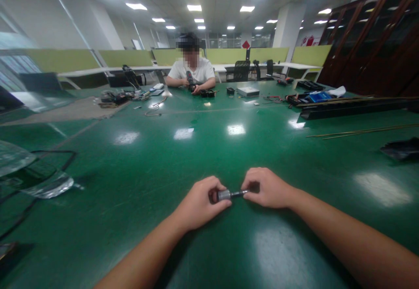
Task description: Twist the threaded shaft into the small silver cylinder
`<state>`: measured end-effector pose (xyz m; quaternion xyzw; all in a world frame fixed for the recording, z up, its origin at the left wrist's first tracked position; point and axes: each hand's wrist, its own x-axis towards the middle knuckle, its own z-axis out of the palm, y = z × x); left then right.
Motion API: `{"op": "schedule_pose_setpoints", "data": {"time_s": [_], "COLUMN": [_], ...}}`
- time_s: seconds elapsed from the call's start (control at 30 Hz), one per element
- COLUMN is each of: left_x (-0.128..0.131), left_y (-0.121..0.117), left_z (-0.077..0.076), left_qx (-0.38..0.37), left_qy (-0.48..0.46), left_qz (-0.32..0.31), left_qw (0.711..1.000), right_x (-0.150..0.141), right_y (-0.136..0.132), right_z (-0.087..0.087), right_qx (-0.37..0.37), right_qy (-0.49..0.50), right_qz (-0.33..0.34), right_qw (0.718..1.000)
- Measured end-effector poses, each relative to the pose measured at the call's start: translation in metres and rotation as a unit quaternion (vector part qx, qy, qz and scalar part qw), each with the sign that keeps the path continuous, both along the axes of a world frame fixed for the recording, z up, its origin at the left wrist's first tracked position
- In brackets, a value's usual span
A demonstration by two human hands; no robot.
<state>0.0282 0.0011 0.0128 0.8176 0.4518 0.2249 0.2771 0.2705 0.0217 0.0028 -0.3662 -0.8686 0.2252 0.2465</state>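
Observation:
Just above the green tabletop (pixel 209 149), my left hand (pixel 201 201) is closed around a short silver metal cylinder (pixel 224 195), thumb below and fingers above. Out of the cylinder's right end sticks a thin dark metal shaft (pixel 237 194). My right hand (pixel 266 187) pinches the far tip of this shaft between thumb and fingertips. Cylinder and shaft lie in one line, roughly level. Their exact kind is too small to make out.
Across the table a person in a white shirt (pixel 206 70) holds a power drill (pixel 190 79). A clear plastic bottle (pixel 36 180) lies at left. Black channels (pixel 347 111), thin rods (pixel 363 130) and a dark pouch (pixel 401 148) are at right; a pale box (pixel 248 91) stands farther back.

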Motion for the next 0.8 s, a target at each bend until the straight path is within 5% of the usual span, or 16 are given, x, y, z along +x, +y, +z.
{"op": "schedule_pose_setpoints", "data": {"time_s": [0.8], "left_x": [-0.003], "left_y": [-0.001], "left_z": [0.000], "left_qx": [0.008], "left_qy": [0.007], "left_qz": [0.006], "left_qw": [1.000], "right_x": [0.017], "right_y": [0.015], "right_z": [0.002], "right_qx": [-0.087], "right_qy": [0.012], "right_qz": [-0.005], "right_qw": [0.996]}}
